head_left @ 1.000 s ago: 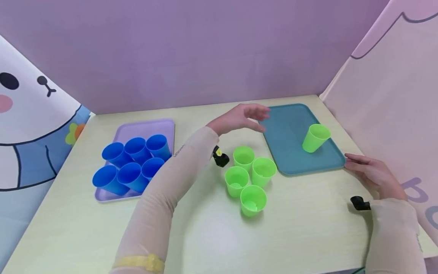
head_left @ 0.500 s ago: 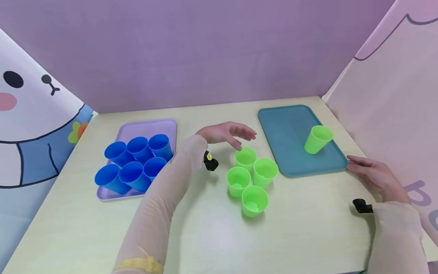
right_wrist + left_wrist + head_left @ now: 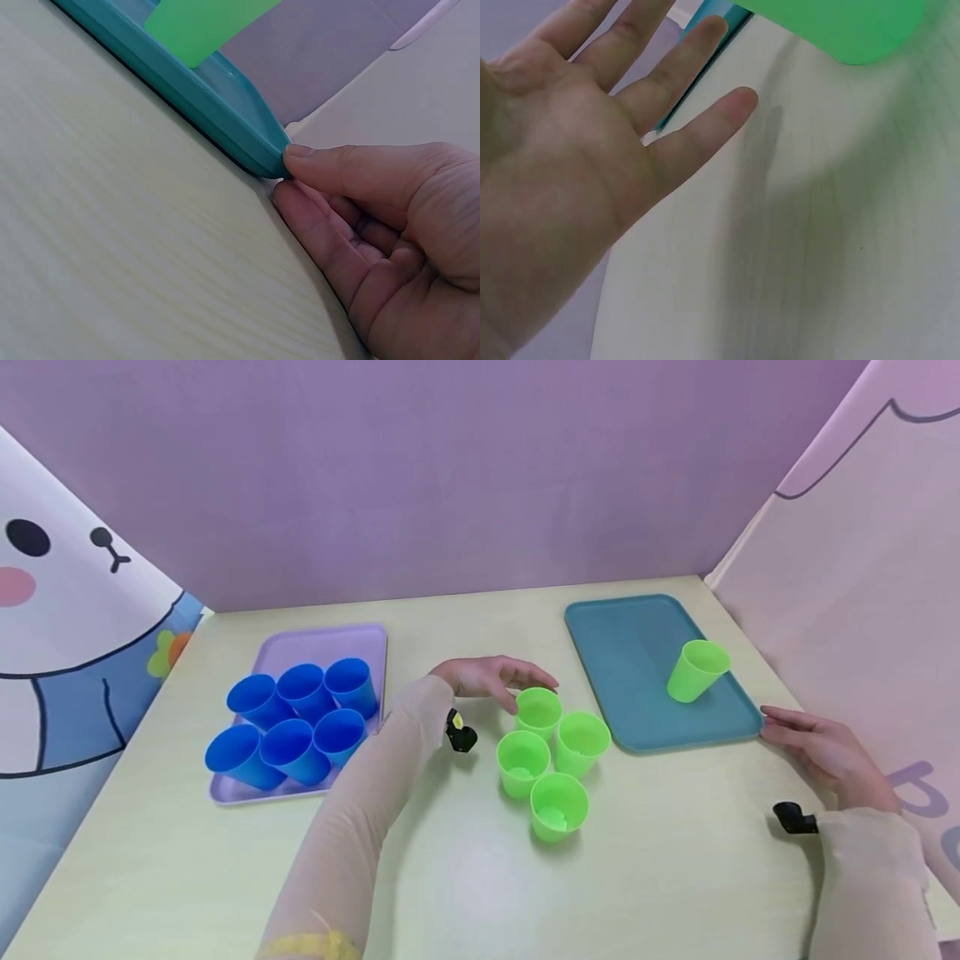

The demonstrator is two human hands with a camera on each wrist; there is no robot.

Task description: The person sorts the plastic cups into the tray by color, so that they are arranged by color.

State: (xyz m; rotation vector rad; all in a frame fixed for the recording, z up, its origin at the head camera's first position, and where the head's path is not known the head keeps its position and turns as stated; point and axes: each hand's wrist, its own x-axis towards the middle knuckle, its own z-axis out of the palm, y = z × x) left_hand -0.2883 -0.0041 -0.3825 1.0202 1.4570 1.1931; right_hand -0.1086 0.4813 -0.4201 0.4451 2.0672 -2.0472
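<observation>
In the head view, my left hand (image 3: 491, 679) reaches in beside the farthest of several upright green cups (image 3: 538, 714). Its thumb overlaps the near side of that cup's rim while the other fingers stretch past behind it. The left wrist view has the palm and spread fingers (image 3: 705, 124), with a green cup (image 3: 847, 26) partly in frame. My right hand (image 3: 825, 747) is at the front right corner of the teal tray (image 3: 630, 652). In the right wrist view its thumb and a fingertip pinch that tray's corner. One green cup (image 3: 697, 671) leans on the teal tray.
On the left, a purple tray (image 3: 322, 642) bears several blue cups (image 3: 288, 747) in two rows. The light wooden table (image 3: 465, 877) meets a purple backdrop behind and a printed panel at each side. Black wrist devices (image 3: 460, 732) sit close to both hands.
My left hand has drawn back left and toward me from over the teal tray's edge, then lowered to the far green cup. The right hand stays at the tray corner.
</observation>
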